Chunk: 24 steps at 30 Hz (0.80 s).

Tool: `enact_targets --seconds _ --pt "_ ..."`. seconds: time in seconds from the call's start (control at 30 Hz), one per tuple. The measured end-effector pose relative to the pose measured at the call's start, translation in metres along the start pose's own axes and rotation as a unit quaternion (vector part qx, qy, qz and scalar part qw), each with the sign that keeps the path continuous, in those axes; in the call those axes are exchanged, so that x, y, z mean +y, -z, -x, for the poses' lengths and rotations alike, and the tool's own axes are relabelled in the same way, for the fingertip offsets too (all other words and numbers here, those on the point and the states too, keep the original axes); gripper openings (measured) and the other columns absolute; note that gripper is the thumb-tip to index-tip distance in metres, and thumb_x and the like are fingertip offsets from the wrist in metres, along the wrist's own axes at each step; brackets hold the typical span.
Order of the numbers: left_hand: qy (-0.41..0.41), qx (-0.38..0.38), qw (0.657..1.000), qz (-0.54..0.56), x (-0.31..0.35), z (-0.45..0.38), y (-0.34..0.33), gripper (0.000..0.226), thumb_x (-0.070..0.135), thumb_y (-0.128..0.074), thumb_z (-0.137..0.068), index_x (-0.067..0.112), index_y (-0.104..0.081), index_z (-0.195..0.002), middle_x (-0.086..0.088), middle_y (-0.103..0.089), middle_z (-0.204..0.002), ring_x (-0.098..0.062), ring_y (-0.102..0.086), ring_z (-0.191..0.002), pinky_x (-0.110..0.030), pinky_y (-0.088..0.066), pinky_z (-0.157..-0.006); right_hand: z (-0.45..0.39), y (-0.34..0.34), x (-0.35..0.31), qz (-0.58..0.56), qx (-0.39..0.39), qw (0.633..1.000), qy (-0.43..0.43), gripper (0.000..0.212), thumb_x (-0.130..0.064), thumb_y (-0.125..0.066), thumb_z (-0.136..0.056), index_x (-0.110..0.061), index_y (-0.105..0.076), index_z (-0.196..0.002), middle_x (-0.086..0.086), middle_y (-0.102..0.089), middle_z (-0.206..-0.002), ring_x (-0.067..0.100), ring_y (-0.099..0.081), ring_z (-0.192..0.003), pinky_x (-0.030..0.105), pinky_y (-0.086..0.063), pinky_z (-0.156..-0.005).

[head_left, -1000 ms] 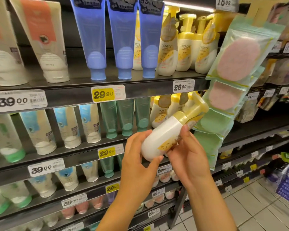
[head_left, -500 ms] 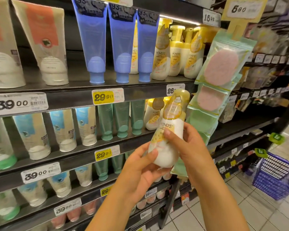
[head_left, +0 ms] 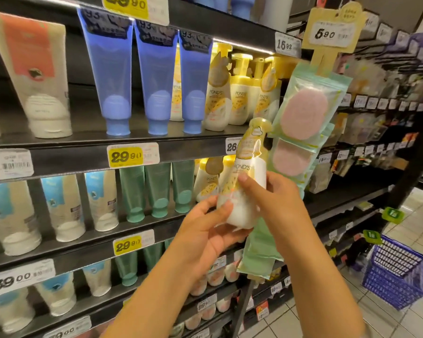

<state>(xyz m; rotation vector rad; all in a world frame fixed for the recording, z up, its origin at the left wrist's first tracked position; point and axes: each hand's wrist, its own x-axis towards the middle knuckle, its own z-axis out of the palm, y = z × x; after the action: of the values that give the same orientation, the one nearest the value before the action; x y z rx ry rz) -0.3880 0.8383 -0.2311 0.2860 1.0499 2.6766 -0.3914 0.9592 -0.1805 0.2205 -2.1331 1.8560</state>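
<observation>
Left hand [head_left: 206,234], right hand [head_left: 276,203] grip upright pump bottle [head_left: 246,189]

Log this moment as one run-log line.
object: pump bottle, upright | left hand: holds its base | right hand: holds its middle, thumb on label

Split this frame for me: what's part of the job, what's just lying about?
Job: Pond's pump bottle, gripped by left hand and right hand.
Lying about: blue tubes, green tubes, shelved Pond's bottles, pink sponge packs, purple basket.
</observation>
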Motion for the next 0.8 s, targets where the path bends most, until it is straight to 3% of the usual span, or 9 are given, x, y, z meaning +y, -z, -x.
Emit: enact_targets --seconds 0.13,0.23,0.4,0.5,0.57,0.67,0.73,0.8 --pt "-0.061 0.065 0.992 -0.093 0.007 -0.034 -0.019 0.052 0.009 -0.070 -0.065 0.006 -0.050 -0.112 -0.017 -0.069 -0.100 -0.025 -0.072 -0.078 -0.034 -0.058 -0.062 -0.036 0.016 0.004 -0.005 -0.058 0.998 0.000 0.004 -0.018 -0.063 -0.087 -0.016 -0.065 -0.090 0.005 -0.072 -0.087 0.012 -0.068 -0.075 0.026 -0.055 -0.066" --pt "-0.117 0.104 0.971 -0.183 0.009 -0.063 -0.031 0.035 0.002 -0.069 -0.075 0.014 -0.051 -0.103 -0.016 -0.065 -0.109 -0.025 -0.069 -0.085 -0.032 -0.058 -0.064 -0.069 0.025 0.006 -0.041 -0.076 0.996 0.009 0.008 -0.011 -0.065 -0.085 -0.018 -0.064 -0.084 -0.003 -0.073 -0.076 0.007 -0.069 -0.069 0.023 -0.055 -0.062" --pt "-0.178 0.135 0.928 -0.299 0.020 -0.103 -0.046 0.039 0.012 -0.074 -0.076 0.020 -0.052 -0.107 -0.004 -0.065 -0.106 -0.021 -0.067 -0.097 -0.038 -0.058 -0.079 -0.119 0.036 0.011 -0.096 -0.098 0.990 0.026 0.012 -0.013 -0.067 -0.082 -0.013 -0.068 -0.095 0.004 -0.075 -0.087 0.020 -0.072 -0.082 0.033 -0.058 -0.071" --pt "-0.192 0.143 0.906 -0.348 0.031 -0.122 -0.055 0.037 0.016 -0.074 -0.077 0.021 -0.054 -0.107 0.001 -0.066 -0.102 -0.013 -0.068 -0.091 -0.030 -0.058 -0.076 -0.145 0.039 0.011 -0.113 -0.105 0.988 0.027 0.011 -0.015 -0.066 -0.083 -0.010 -0.068 -0.093 0.009 -0.075 -0.087 0.025 -0.071 -0.084 0.037 -0.058 -0.073" --pt "-0.217 0.176 0.870 -0.407 0.038 -0.134 -0.059 0.028 0.022 -0.071 -0.080 0.023 -0.055 -0.103 0.003 -0.066 -0.103 -0.008 -0.067 -0.089 -0.022 -0.056 -0.076 -0.161 0.041 0.010 -0.111 -0.107 0.988 0.026 0.013 -0.016 -0.065 -0.085 -0.008 -0.068 -0.094 0.011 -0.074 -0.088 0.026 -0.071 -0.083 0.039 -0.058 -0.073" --pt "-0.307 0.247 0.782 -0.482 0.047 -0.144 -0.060 0.023 0.029 -0.061 -0.087 0.025 -0.053 -0.108 0.006 -0.060 -0.107 0.003 -0.059 -0.088 -0.003 -0.046 -0.067 -0.179 0.040 0.008 -0.106 -0.110 0.987 0.038 0.008 -0.017 -0.066 -0.085 -0.013 -0.068 -0.091 0.007 -0.074 -0.082 0.022 -0.072 -0.073 0.036 -0.059 -0.058" --pt "-0.361 0.273 0.720 -0.525 0.049 -0.148 -0.058 0.032 0.030 -0.057 -0.090 0.023 -0.051 -0.121 0.009 -0.054 -0.115 -0.002 -0.056 -0.102 -0.007 -0.044 -0.081 -0.188 0.037 0.008 -0.096 -0.096 0.989 0.053 0.006 -0.017 -0.068 -0.083 -0.021 -0.066 -0.087 0.002 -0.074 -0.080 0.015 -0.071 -0.071 0.034 -0.059 -0.058" --pt "-0.386 0.288 0.670 -0.565 0.048 -0.152 -0.056 0.043 0.032 -0.055 -0.090 0.021 -0.046 -0.131 0.013 -0.045 -0.119 -0.006 -0.049 -0.113 -0.017 -0.039 -0.094 -0.197 0.032 0.008 -0.068 -0.071 0.992 0.083 0.014 -0.018 -0.069 -0.082 -0.023 -0.063 -0.094 -0.002 -0.072 -0.089 0.011 -0.070 -0.079 0.034 -0.058 -0.071"
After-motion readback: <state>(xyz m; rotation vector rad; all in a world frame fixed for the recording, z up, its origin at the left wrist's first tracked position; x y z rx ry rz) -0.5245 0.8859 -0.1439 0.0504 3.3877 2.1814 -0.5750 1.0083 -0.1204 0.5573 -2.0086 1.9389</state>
